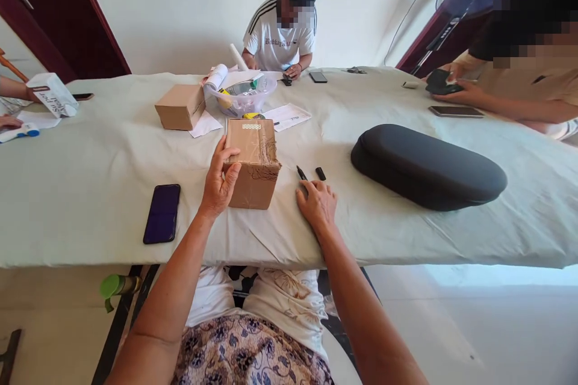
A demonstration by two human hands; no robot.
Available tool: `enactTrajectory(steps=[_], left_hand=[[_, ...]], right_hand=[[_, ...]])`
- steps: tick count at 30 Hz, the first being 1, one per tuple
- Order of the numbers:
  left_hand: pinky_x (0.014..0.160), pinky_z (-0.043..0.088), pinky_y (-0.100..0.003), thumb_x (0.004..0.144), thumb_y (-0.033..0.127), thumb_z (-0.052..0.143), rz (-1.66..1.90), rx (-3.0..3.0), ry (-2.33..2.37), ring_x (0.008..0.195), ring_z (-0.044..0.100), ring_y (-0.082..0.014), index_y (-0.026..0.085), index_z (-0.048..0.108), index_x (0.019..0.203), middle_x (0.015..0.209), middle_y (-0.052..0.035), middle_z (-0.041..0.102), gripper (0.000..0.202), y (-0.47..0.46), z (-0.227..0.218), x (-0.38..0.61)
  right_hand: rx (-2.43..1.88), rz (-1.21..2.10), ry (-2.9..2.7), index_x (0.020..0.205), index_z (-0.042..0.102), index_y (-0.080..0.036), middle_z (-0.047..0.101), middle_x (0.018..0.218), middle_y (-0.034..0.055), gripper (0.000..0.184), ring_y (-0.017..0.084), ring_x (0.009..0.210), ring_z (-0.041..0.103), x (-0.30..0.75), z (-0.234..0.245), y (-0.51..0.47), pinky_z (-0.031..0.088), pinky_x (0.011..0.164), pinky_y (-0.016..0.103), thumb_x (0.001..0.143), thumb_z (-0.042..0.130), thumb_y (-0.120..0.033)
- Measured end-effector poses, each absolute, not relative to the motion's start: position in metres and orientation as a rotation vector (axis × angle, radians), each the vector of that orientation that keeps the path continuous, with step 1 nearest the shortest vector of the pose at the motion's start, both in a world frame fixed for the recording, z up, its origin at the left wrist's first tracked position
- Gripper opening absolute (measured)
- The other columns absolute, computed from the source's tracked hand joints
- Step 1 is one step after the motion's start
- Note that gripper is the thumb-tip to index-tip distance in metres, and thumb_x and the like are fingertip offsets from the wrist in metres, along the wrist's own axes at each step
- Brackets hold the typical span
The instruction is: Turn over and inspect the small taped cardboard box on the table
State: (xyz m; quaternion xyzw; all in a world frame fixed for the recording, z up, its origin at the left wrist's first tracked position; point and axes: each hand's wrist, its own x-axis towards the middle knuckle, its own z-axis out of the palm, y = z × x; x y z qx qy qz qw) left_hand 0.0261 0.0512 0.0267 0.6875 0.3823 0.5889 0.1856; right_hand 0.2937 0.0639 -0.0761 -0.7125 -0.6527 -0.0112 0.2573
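A brown cardboard box point(253, 186) stands on the cloth in front of me, with dark scribbled lines around its right upper edge and a pale printed strip on top. My left hand point(220, 179) grips its left side, thumb on the near face and fingers on the top. To the right of the box, my right hand point(318, 203) rests low on the cloth, fingers curled over a black marker pen point(301, 173) whose bare tip points away from me. Its black cap point(320, 173) lies loose just beyond my fingertips.
A dark phone point(161, 214) lies left, a long black case point(428, 165) right. Behind the box are a smaller carton point(179, 107), papers point(289, 116) and a filled plastic basin point(241, 102). Co-workers sit opposite and at both sides. A green-lidded bottle point(118, 286) is below the table edge.
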Motion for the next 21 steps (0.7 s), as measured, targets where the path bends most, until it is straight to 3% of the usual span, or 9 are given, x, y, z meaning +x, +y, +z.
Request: enactTrajectory(steps=[5, 8, 11, 16, 19, 21], left_hand=[[0.112, 0.042, -0.037, 0.099, 0.057, 0.046, 1.644, 1.933, 1.122, 0.15, 0.036, -0.0249, 0.026, 0.055, 0.129, 0.163, -0.0131, 0.035, 0.044, 0.051, 0.028, 0.027], [0.114, 0.04, -0.037, 0.098, 0.061, 0.046, 1.649, 1.891, 1.105, 0.15, 0.037, -0.0245, 0.033, 0.038, 0.149, 0.165, -0.0111, 0.032, 0.058, 0.046, 0.024, 0.027], [0.112, 0.043, -0.039, 0.095, 0.064, 0.048, 1.689, 1.831, 1.144, 0.148, 0.04, -0.0257, 0.036, 0.024, 0.156, 0.164, -0.0119, 0.032, 0.071, 0.031, 0.016, 0.012], [0.113, 0.042, -0.043, 0.098, 0.055, 0.045, 1.662, 1.587, 1.939, 0.136, 0.053, -0.0283, 0.02, 0.047, 0.144, 0.143, -0.0172, 0.058, 0.058, -0.011, -0.001, -0.062], [0.115, 0.037, -0.053, 0.096, 0.048, 0.041, 1.126, 1.457, 2.604, 0.136, 0.049, -0.0372, 0.011, 0.061, 0.127, 0.136, -0.0237, 0.06, 0.053, -0.032, -0.007, -0.105], [0.111, 0.037, -0.06, 0.094, 0.048, 0.04, 0.772, 1.417, 2.791, 0.136, 0.046, -0.0423, 0.008, 0.065, 0.119, 0.134, -0.0274, 0.06, 0.053, -0.04, -0.009, -0.118]], right_hand=[[-1.91, -0.056, -1.738, 0.111, 0.074, -0.021, 0.066, 0.114, 0.0143, 0.029, 0.031, 0.105, 0.054, 0.293, -0.078, 0.064, 0.04, 0.086, 0.042, 0.09, 0.057, -0.031], [-1.897, -0.073, -1.702, 0.11, 0.075, -0.021, 0.065, 0.113, 0.0148, 0.03, 0.031, 0.104, 0.054, 0.293, -0.08, 0.065, 0.04, 0.086, 0.044, 0.088, 0.059, -0.033], [-1.864, -0.109, -1.633, 0.108, 0.074, -0.021, 0.064, 0.117, 0.0152, 0.03, 0.032, 0.104, 0.054, 0.293, -0.082, 0.065, 0.041, 0.088, 0.045, 0.086, 0.06, -0.035], [-1.721, -0.108, -1.499, 0.104, 0.072, -0.021, 0.066, 0.111, 0.0137, 0.027, 0.03, 0.104, 0.057, 0.296, -0.084, 0.066, 0.043, 0.092, 0.046, 0.089, 0.054, -0.034], [-1.643, -0.064, -1.447, 0.101, 0.071, -0.02, 0.068, 0.103, 0.0134, 0.027, 0.029, 0.099, 0.06, 0.299, -0.086, 0.069, 0.046, 0.091, 0.045, 0.089, 0.051, -0.033], [-1.611, -0.028, -1.401, 0.099, 0.071, -0.02, 0.069, 0.099, 0.0128, 0.028, 0.028, 0.094, 0.062, 0.301, -0.087, 0.071, 0.048, 0.088, 0.043, 0.088, 0.049, -0.034]])
